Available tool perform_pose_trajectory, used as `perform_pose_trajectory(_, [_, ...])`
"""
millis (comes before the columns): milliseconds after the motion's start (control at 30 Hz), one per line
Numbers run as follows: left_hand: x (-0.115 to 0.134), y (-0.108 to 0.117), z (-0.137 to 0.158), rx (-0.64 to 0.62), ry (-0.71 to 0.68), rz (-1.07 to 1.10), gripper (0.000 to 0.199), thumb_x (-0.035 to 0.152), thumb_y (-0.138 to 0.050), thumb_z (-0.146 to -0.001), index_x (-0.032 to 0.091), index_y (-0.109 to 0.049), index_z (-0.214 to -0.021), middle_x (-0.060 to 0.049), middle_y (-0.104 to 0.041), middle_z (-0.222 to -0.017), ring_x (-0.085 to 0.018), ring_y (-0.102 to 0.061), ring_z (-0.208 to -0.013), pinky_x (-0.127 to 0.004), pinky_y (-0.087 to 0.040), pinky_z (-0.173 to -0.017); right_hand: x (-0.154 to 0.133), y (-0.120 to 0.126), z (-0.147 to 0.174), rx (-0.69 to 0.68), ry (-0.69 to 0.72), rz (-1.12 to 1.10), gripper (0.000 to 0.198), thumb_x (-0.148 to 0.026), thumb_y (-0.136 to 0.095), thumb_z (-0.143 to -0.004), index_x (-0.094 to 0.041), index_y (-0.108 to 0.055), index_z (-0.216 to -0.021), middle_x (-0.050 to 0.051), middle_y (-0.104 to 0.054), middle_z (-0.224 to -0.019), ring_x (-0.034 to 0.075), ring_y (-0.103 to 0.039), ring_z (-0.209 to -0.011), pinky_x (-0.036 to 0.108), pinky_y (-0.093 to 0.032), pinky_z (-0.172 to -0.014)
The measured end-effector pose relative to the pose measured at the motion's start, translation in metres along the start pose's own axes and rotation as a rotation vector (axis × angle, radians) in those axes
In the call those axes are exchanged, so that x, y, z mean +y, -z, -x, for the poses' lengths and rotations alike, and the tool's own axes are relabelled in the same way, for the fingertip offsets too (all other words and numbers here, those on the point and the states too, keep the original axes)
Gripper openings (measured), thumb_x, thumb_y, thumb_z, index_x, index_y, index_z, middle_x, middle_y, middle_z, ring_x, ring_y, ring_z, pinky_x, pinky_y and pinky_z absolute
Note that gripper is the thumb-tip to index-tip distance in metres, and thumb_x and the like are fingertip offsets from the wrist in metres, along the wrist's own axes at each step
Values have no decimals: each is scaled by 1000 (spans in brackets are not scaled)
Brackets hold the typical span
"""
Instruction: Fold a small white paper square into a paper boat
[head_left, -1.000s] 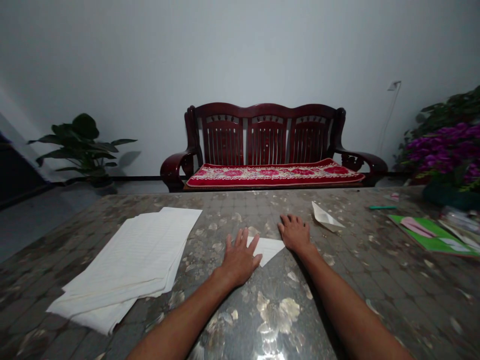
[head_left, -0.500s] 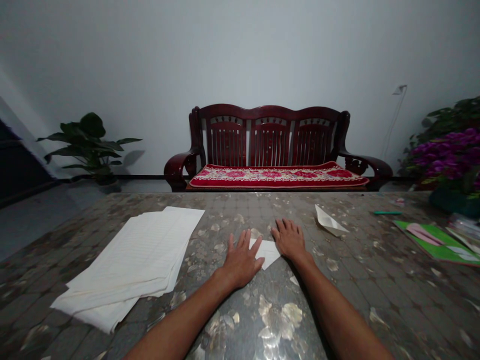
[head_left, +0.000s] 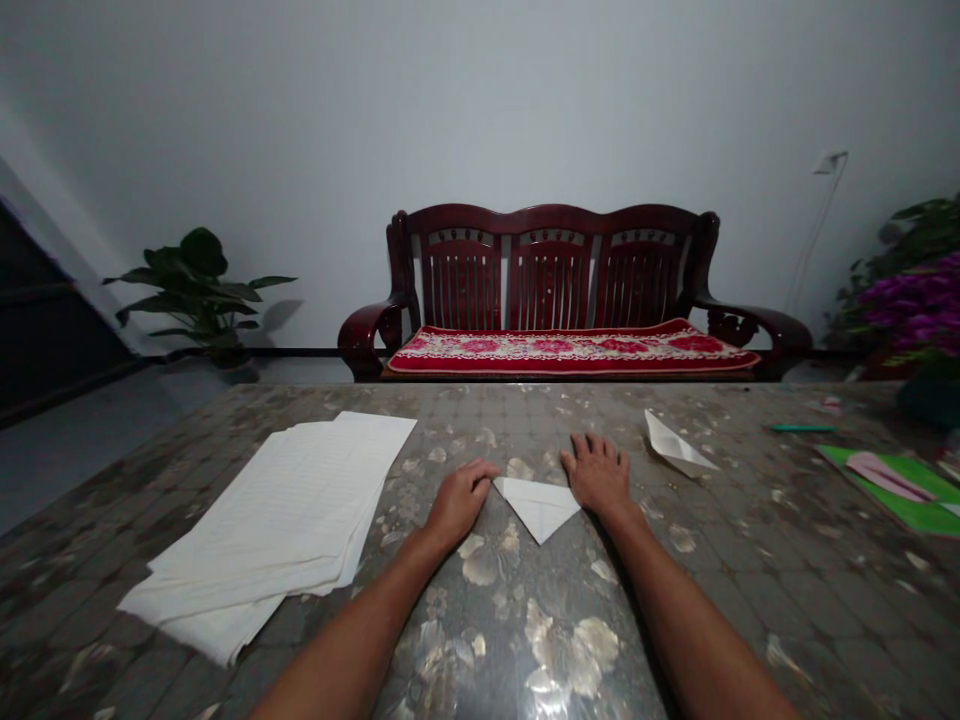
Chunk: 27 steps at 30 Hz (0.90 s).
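Some folding is done: paper triangle (head_left: 541, 510), peaked paper (head_left: 677, 447); stacked sheets (head_left: 277, 505) lie mostly flat. Our right hand (head_left: 598, 475) rests spread; whether our left hand (head_left: 459, 500) pinches, we cannot tell

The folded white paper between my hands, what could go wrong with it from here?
The folded white paper might slide on the glossy tabletop. Its left corner, by your left hand, could bend. Your right hand, palm down at the right corner, might drag it askew.

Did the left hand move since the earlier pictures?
Yes, the left hand moved left, toward the paper stack, uncovering more of the folded paper.
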<state>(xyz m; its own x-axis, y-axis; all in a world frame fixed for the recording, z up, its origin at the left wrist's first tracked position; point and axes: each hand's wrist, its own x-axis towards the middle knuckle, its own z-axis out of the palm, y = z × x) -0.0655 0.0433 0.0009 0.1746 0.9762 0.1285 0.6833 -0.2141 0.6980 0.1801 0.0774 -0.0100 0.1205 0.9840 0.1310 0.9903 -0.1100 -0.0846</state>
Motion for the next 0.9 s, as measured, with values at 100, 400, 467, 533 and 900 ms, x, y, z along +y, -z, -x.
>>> perform_pose_trajectory(100, [5, -8, 4, -1, -92, -130, 31, 16, -49, -91, 25, -73, -108, -2, -71, -124, -21, -56, -128, -39, -35, -116, 1, 0, -1, 10, -7, -3, 53, -48, -34, -101, -23, -46, -146, 13, -43, -153, 32, -37, -138, 55, -22, -111])
perform_pose_trajectory(400, [12, -8, -8, 2, -89, -301, 14, 23, -63, -88, 23, -70, -100, -3, -67, -105, -21, -58, -107, -32, -43, -95, 15, 4, -10, -28, -43, -353, 45, -38, -36, -100, -22, -57, -137, 13, -49, -149, 30, -40, -138, 51, -22, -115])
perform_pose_trajectory(467, [12, -6, -11, -19, -91, -330, 15, 25, -63, -88, 24, -69, -102, -3, -66, -106, -21, -57, -108, -32, -41, -96, 30, 11, -11, -70, -12, -433, 48, -34, -26, -103, -22, -61, -133, 11, -58, -140, 25, -49, -132, 44, -32, -112])
perform_pose_trajectory(533, [13, -4, -13, -40, -93, -368, 16, 25, -63, -88, 24, -68, -103, -3, -65, -108, -22, -56, -109, -32, -41, -96, 48, 18, -6, -117, 47, -510, 50, -34, -21, -104, -23, -58, -137, 7, -65, -132, 19, -58, -123, 36, -41, -106])
perform_pose_trajectory(900, [16, 6, -26, -182, -73, -415, 24, 38, -69, -81, 25, -67, -101, -3, -64, -107, -25, -56, -106, -32, -42, -90, 63, 13, 22, -213, 304, -555, 39, -33, -67, -76, -25, -72, -114, 7, -61, -133, 28, -48, -128, 44, -30, -111])
